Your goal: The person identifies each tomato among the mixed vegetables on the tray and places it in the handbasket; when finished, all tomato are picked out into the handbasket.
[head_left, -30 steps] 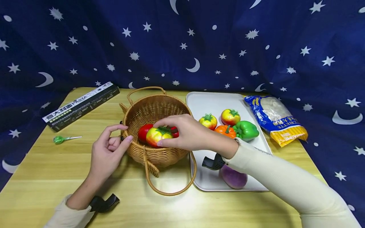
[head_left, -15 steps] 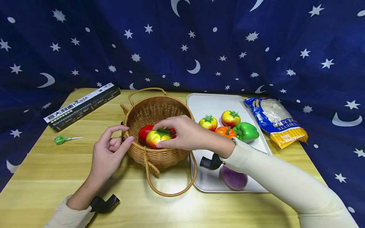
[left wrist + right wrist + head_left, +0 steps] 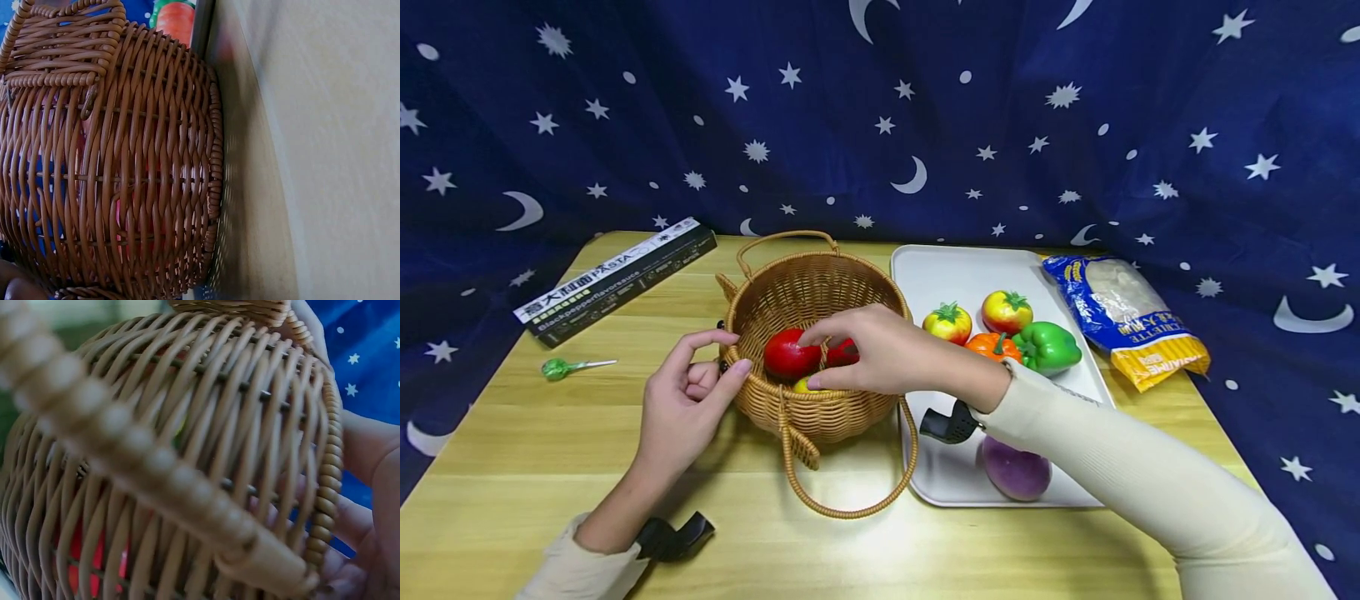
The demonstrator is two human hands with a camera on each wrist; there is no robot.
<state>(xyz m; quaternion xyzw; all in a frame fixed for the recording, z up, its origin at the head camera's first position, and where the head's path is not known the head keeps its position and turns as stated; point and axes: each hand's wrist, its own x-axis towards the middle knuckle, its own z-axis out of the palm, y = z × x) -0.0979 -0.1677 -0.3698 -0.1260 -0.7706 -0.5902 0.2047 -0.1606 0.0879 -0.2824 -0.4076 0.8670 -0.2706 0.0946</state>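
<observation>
A wicker basket (image 3: pixel 820 410) with looped handles stands mid-table in the head view. My left hand (image 3: pixel 681 400) holds its left rim between thumb and forefinger, the other fingers curled. My right hand (image 3: pixel 880 350) reaches over the right rim, fingers arched and parted. Inside lie a smooth red fruit or vegetable (image 3: pixel 790 354) and another red piece (image 3: pixel 842 353), half hidden by the right hand. Below the right thumb shows a sliver of a yellow-red toy tomato (image 3: pixel 805 386), mostly hidden by the front rim. In the right wrist view, the basket weave (image 3: pixel 187 425) covers most of its contents.
On a white tray (image 3: pixel 936 479) to the right are two yellow-red tomatoes (image 3: pixel 1006 312), an orange pumpkin (image 3: pixel 994 345), a green bell pepper (image 3: pixel 1048 347) and a purple vegetable (image 3: pixel 1017 468). A pasta bag (image 3: pixel 1123 312), pasta box (image 3: pixel 617 279) and green lollipop (image 3: pixel 557 368) lie around.
The yellow-red tomato has left my right fingertips and dropped lower into the basket, uncovering more of the red pieces. My right hand has barely moved; my left hand stays on the rim.
</observation>
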